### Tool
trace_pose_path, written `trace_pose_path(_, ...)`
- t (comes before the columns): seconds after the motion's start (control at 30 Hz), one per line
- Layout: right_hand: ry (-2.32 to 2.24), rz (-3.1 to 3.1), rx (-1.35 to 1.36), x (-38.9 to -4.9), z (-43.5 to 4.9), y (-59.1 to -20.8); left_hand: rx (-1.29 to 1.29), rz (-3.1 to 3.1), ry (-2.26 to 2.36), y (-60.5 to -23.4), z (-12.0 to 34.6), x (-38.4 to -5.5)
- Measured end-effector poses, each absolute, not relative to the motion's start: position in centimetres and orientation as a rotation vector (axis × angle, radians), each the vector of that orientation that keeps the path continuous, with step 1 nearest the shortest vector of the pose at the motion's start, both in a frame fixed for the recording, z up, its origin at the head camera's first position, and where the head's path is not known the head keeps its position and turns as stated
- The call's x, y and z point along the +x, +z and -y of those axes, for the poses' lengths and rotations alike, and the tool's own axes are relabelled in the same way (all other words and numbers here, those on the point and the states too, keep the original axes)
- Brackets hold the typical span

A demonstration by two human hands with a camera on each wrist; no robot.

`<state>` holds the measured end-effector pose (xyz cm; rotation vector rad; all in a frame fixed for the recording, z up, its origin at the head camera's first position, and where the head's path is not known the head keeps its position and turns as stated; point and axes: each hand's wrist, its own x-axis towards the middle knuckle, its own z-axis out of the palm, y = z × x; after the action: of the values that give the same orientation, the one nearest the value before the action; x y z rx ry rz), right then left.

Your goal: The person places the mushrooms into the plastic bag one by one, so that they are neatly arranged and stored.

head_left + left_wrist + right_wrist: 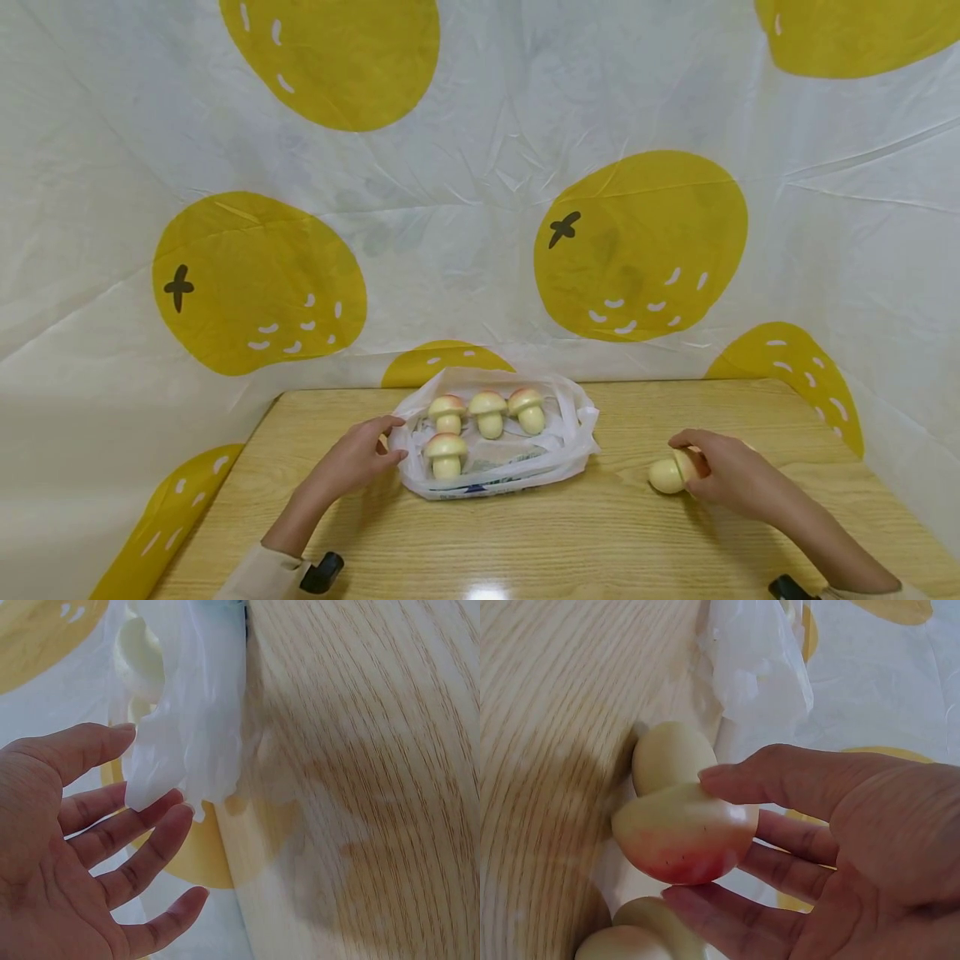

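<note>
A white plastic bag (495, 475) lies spread with its mouth facing up, and several toy mushrooms (490, 414) with cream stems and reddish caps sit in it. At the bag's left edge is my left hand (363, 454), its fingers loosely bent. In the left wrist view, the fingertips (176, 810) touch the hanging plastic. To the right of the bag, my right hand (723, 475) grips another toy mushroom (666, 476) by its cap, stem pointing left. The right wrist view shows thumb and fingers around the cap (682, 840).
A further pale, rounded toy mushroom (630, 941) shows below the held one in the right wrist view; the right hand mostly hides it in the head view. The wooden table (600, 550) meets a white curtain (450, 250) printed with yellow fruit along its back and sides.
</note>
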<state>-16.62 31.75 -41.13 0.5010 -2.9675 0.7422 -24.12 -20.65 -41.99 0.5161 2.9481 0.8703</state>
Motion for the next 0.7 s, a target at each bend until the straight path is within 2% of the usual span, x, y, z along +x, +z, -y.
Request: trace_pose_path(0.7, 0.828, 3.054, 0.541, -17.9, -31.3, -41.1, 0.516, -2.940, 0.883, -41.9, 20.5, -24.1)
